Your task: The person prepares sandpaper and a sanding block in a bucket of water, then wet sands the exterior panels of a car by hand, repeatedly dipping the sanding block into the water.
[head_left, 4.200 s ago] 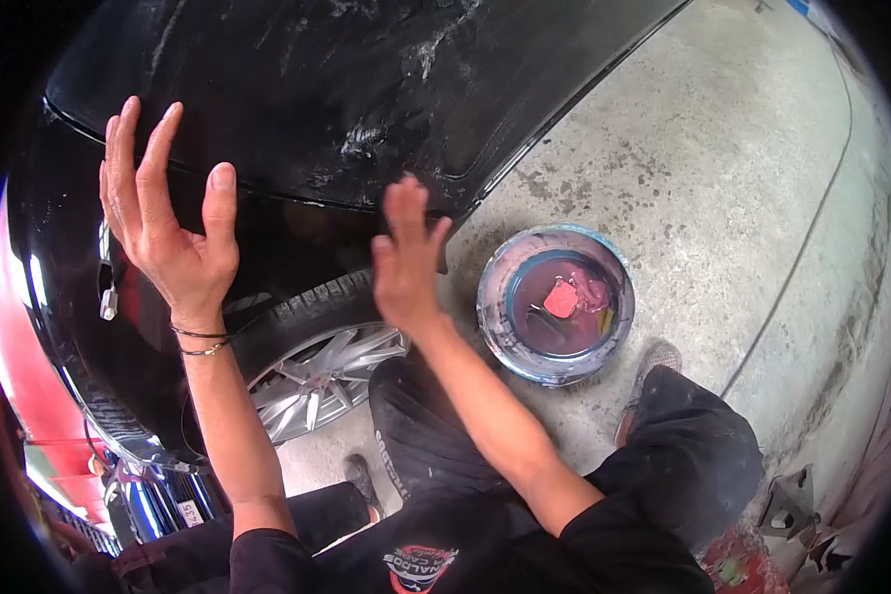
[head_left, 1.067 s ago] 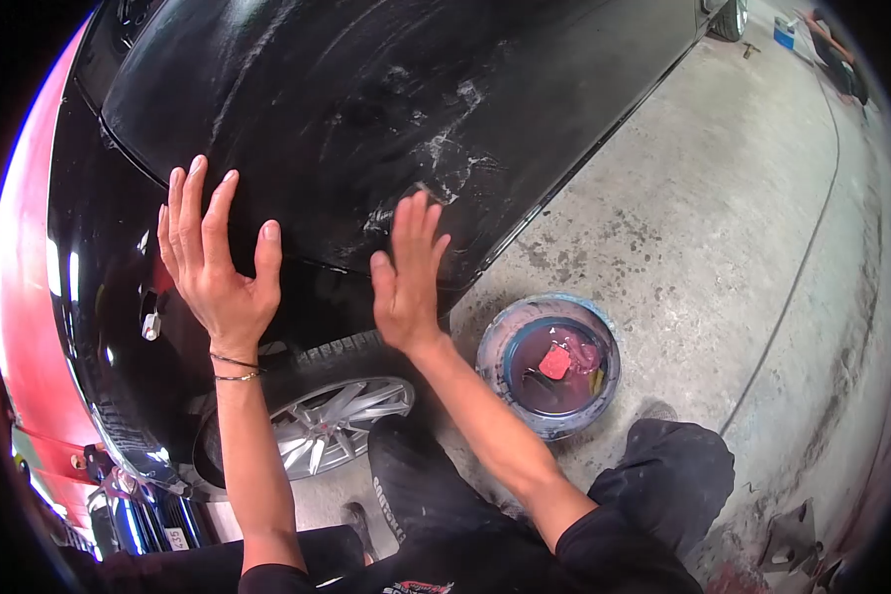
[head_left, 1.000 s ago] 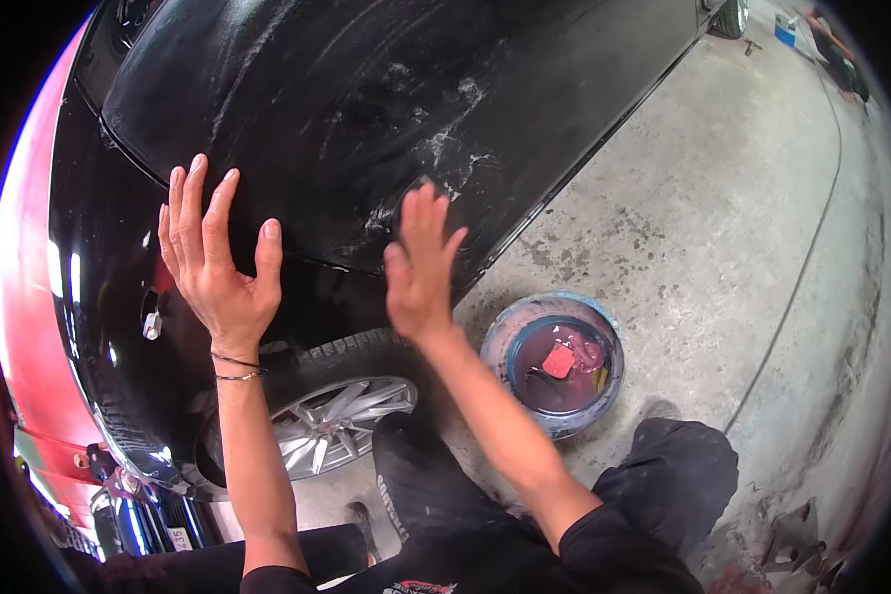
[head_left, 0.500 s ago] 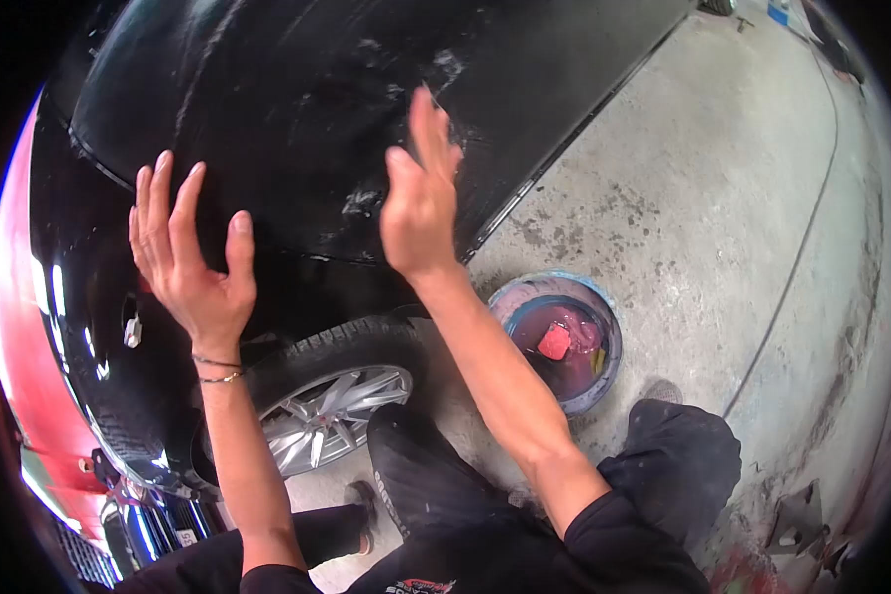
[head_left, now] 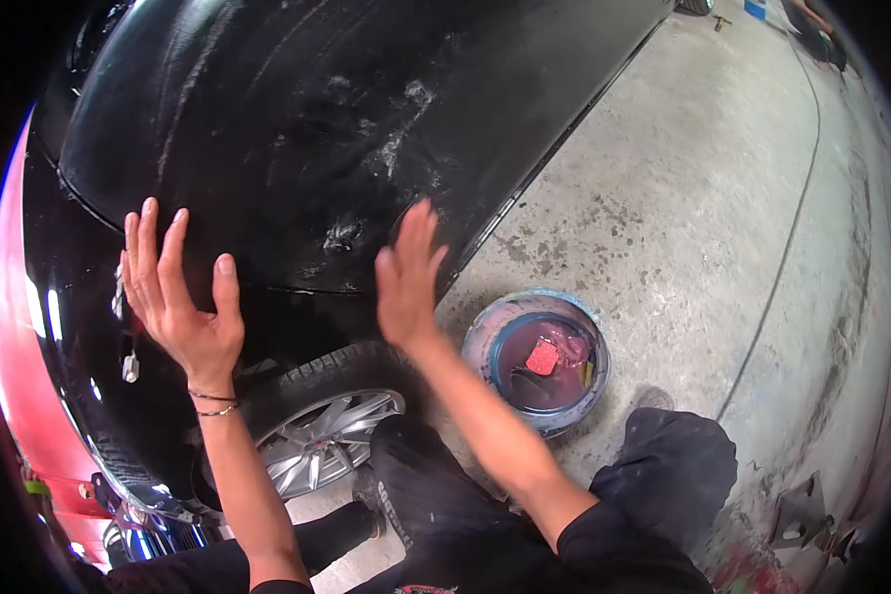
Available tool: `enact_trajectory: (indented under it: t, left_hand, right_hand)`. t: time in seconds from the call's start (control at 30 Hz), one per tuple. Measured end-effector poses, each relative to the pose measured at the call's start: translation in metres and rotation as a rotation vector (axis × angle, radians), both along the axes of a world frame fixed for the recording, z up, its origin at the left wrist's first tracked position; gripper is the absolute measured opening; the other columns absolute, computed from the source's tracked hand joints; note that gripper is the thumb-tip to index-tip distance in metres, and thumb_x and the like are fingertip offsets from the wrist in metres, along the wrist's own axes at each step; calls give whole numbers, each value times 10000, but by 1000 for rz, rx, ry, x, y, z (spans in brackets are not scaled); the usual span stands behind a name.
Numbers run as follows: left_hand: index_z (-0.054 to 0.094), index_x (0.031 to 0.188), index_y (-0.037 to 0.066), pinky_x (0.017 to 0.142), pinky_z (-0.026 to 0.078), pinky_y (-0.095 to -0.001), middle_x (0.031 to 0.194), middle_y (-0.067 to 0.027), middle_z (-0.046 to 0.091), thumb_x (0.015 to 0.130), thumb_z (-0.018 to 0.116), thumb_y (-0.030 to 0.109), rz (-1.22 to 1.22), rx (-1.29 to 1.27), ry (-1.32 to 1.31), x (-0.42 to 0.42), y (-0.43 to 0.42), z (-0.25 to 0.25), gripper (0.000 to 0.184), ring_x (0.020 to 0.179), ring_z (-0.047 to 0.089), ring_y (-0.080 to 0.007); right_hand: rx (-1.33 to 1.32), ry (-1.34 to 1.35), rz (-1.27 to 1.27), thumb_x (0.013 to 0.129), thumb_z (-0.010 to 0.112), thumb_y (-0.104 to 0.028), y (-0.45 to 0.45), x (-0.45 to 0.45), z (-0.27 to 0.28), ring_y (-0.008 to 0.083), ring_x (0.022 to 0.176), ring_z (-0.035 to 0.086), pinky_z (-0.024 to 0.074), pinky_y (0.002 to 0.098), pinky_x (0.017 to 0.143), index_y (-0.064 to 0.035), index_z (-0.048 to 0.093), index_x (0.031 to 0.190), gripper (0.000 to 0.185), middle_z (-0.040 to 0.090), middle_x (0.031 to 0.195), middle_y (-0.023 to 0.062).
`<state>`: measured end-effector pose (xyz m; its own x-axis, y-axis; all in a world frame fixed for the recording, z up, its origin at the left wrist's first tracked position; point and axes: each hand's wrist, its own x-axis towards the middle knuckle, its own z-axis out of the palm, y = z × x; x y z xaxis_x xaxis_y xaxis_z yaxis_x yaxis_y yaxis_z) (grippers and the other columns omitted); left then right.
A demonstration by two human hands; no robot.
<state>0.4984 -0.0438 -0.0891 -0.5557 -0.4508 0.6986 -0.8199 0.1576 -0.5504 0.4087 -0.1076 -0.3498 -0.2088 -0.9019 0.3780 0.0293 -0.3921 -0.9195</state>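
My left hand (head_left: 186, 312) is raised in front of the car's black body, fingers stretched and thumb apart, with nothing in it. My right hand (head_left: 409, 282), slightly blurred, is held up with its fingers extended and thumb apart, also holding nothing. Behind both hands lies a dull black car panel (head_left: 257, 148) with whitish smears and scratch-like streaks. Whether either hand touches it I cannot tell. Right of my right forearm a round bucket (head_left: 483, 342) stands on the floor. In its murky liquid are a pinkish-red sponge (head_left: 542, 357) and a pink cloth (head_left: 574, 346).
Below the panel is a tyre on a silver spoked wheel (head_left: 332, 441). A white connector (head_left: 130, 368) dangles at the left. Across the stained concrete floor (head_left: 683, 178) runs a dark cable (head_left: 780, 277). Another person's dark-trousered leg (head_left: 337, 530) shows at lower left.
My right hand has come down across the panel toward its lower edge. My left hand sits slightly lower. The view has shifted a little, so the panel and bucket appear lower.
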Motion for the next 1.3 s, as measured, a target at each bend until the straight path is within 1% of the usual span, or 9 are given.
enact_trajectory:
  t: [0.13,0.43,0.73,0.8,0.83,0.87,1.07,1.13,1.3]
  left_hand:
    - [646,1433,74,1267,293,-534,1579,-138,569,990,704,220,-8,0,-12,2,-1,1,470,1528,455,-343]
    - [617,1461,39,1279,285,-521,1592,-164,548,993,663,203,27,4,-34,4,0,5,498,1533,441,-370]
    - [587,1514,120,1315,253,-514,1642,-95,503,1018,645,224,36,10,-34,22,0,5,510,1575,386,-295]
    - [590,1512,132,1318,256,-509,1646,-86,498,1008,659,222,48,20,-29,24,1,5,517,1577,382,-283]
    - [594,1510,150,1320,257,-502,1648,-71,496,1001,669,226,30,16,-21,25,1,5,520,1581,377,-266]
    - [604,1497,140,1312,265,-505,1639,-79,507,997,669,225,16,22,-19,26,2,5,512,1574,388,-278]
    - [653,1433,122,1299,281,-495,1615,-82,536,982,668,178,-103,45,49,37,7,6,455,1559,416,-292]
    - [669,1402,118,1305,280,-480,1612,-70,538,968,692,162,-145,40,109,39,7,3,437,1560,414,-269]
    - [682,1383,144,1321,264,-451,1633,-44,516,976,707,164,-177,21,171,42,7,-1,408,1574,389,-231]
  right_hand:
    - [245,-122,-125,1162,271,-486,-116,-89,17,398,1658,-45,4,719,1252,-62,36,1721,739,-21,1807,156]
    - [234,16,28,1167,301,-392,-1,9,-45,393,1662,-21,50,695,1260,-114,27,1733,688,-21,1812,138]
    - [233,-75,-80,1172,265,-469,-108,-69,-50,352,1665,-10,58,671,1277,-126,70,1732,685,-2,1817,93]
    - [181,-111,-12,1172,327,-413,-55,-19,-62,364,1662,-25,56,639,1290,-120,69,1731,682,-12,1816,96]
    - [160,-157,90,1176,345,-368,-16,-7,-50,353,1656,-52,23,438,1336,17,86,1697,698,-26,1798,185]
    - [81,-95,143,1172,351,-328,6,8,-66,318,1659,-68,18,417,1335,9,67,1700,687,-59,1796,187]
    - [553,-970,423,1078,564,-419,38,-54,-35,171,1270,599,422,352,1141,-85,626,1406,471,676,1338,40]
    - [567,-1045,313,1061,609,-386,56,-96,27,167,1231,615,452,412,1126,-83,641,1323,402,695,1258,48]
    - [655,-426,226,1014,617,-410,45,-161,56,160,1094,623,506,374,935,-98,670,1173,355,696,1152,23]
